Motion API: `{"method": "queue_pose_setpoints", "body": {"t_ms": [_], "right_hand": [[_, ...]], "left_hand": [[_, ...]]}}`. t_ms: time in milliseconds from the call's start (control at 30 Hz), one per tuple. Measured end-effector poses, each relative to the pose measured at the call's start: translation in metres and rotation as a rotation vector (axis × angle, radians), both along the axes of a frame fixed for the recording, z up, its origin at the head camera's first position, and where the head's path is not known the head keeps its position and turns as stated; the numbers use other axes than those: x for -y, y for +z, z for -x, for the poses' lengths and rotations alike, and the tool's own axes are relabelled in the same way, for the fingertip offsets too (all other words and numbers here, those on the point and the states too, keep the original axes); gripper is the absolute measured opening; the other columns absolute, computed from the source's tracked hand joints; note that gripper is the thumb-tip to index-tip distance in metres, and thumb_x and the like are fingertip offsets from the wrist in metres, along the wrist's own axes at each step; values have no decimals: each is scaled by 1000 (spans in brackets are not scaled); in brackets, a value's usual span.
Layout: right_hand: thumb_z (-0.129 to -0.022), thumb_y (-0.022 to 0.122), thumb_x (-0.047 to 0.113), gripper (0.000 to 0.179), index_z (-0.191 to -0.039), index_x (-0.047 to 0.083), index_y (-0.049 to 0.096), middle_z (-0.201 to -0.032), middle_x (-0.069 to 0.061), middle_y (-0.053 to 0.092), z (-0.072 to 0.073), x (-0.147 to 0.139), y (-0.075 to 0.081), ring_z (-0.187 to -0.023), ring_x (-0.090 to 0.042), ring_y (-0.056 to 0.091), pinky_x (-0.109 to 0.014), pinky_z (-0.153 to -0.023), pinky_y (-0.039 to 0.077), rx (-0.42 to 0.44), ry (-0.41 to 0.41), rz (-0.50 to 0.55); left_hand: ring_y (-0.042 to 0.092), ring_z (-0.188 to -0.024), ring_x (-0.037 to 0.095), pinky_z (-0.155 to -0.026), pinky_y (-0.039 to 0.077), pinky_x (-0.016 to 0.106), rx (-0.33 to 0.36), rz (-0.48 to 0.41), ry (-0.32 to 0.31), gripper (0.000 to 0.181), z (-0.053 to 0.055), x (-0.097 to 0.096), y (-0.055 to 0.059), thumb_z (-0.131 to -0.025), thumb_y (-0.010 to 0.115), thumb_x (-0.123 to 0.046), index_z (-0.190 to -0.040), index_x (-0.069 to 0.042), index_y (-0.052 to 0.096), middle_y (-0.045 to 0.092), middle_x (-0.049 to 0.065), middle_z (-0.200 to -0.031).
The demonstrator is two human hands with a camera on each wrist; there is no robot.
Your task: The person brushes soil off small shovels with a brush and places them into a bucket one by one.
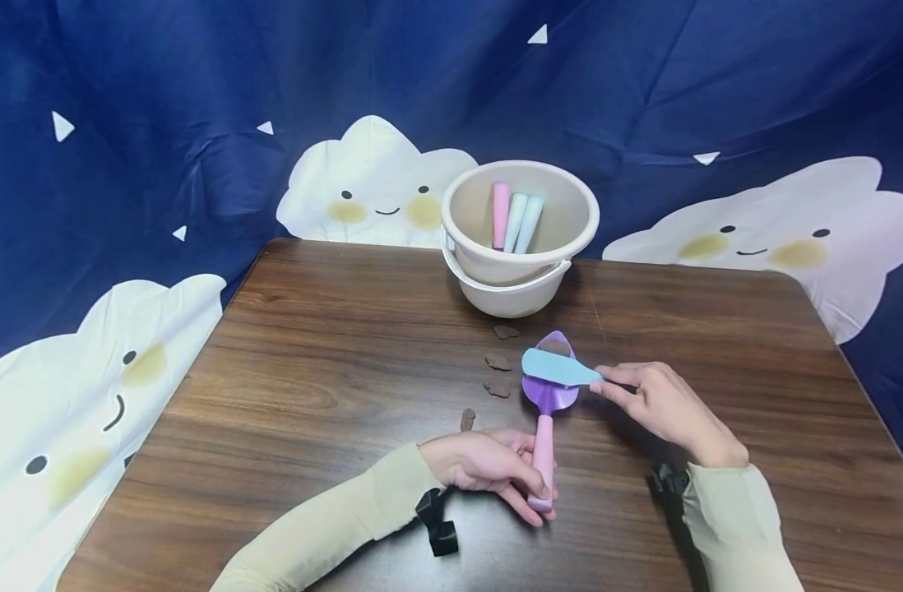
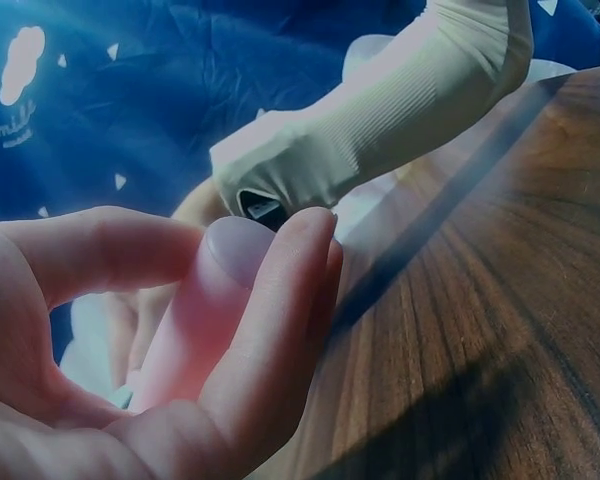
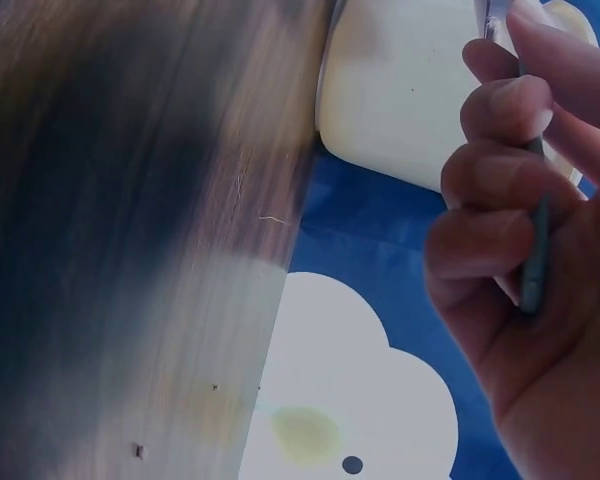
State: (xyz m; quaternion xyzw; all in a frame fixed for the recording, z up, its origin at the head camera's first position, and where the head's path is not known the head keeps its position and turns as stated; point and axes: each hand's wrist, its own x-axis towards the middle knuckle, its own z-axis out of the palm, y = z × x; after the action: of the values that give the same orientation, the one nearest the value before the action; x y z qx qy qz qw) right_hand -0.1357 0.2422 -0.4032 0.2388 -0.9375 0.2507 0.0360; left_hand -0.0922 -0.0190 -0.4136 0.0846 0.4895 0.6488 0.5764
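Note:
My left hand [image 1: 488,470] grips the pink handle of a small purple trowel [image 1: 555,400], whose blade points away from me. In the left wrist view, thumb and fingers curl round the end of the pink handle [image 2: 195,320]. A brown flake [image 1: 556,346] lies on the trowel's blade near its tip. My right hand [image 1: 662,403] holds a light blue flat spatula [image 1: 555,367] across that blade; whether they touch I cannot tell. Fingers wrap the thin handle [image 3: 535,265] in the right wrist view. Several brown flakes [image 1: 498,386] lie on the table left of the trowel.
Behind the trowel stands a pale bucket [image 1: 511,301] with a white carrying handle, at the table's far edge. One pink handle [image 1: 500,215] and two light blue handles [image 1: 524,222] stick up inside it. The brown wooden table [image 1: 311,345] backs onto a blue cloud-patterned curtain [image 1: 200,74].

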Motion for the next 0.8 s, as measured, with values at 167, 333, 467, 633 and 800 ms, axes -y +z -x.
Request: {"method": "queue_pose_setpoints", "body": {"t_ms": [167, 333, 467, 633, 800], "right_hand": [[-91, 68, 27, 35, -115, 2, 70, -106, -13, 73, 1, -1, 1, -98, -25, 70, -48, -82, 56, 10, -11, -8], [-90, 68, 26, 36, -115, 1, 69, -106, -15, 73, 3, -3, 1, -95, -25, 70, -48, -79, 56, -7, -25, -11], [-89, 70, 26, 35, -115, 1, 70, -104, -16, 73, 5, -5, 0, -95, -29, 70, -50, -79, 56, -40, -36, -9], [-87, 72, 22, 34, -114, 2, 70, -103, -16, 73, 9, -7, -1, -94, -31, 71, -51, -78, 55, -88, -54, 0], [-87, 72, 23, 35, -114, 1, 70, -104, -19, 72, 11, -9, -3, -96, -35, 70, -53, -79, 55, -97, -71, 9]], "left_hand": [[67, -77, 23, -81, 60, 41, -3, 1, -5, 28, -1, 1, 0, -88, 51, 14, -109, -2, 43, 66, 13, -82], [67, -77, 23, -80, 61, 40, -1, -8, -20, 24, -2, 1, 1, -88, 52, 14, -107, 0, 45, 67, 12, -81], [67, -77, 23, -80, 61, 40, -4, -10, -26, 24, -3, 2, 1, -88, 52, 14, -110, 5, 45, 67, 12, -80], [67, -77, 23, -80, 61, 40, -3, -13, -24, 27, -3, 3, 0, -88, 51, 14, -113, 7, 44, 67, 13, -82], [67, -77, 23, -80, 61, 39, 1, -12, -15, 23, -4, 3, -1, -88, 51, 14, -107, 2, 46, 66, 14, -83]]}}
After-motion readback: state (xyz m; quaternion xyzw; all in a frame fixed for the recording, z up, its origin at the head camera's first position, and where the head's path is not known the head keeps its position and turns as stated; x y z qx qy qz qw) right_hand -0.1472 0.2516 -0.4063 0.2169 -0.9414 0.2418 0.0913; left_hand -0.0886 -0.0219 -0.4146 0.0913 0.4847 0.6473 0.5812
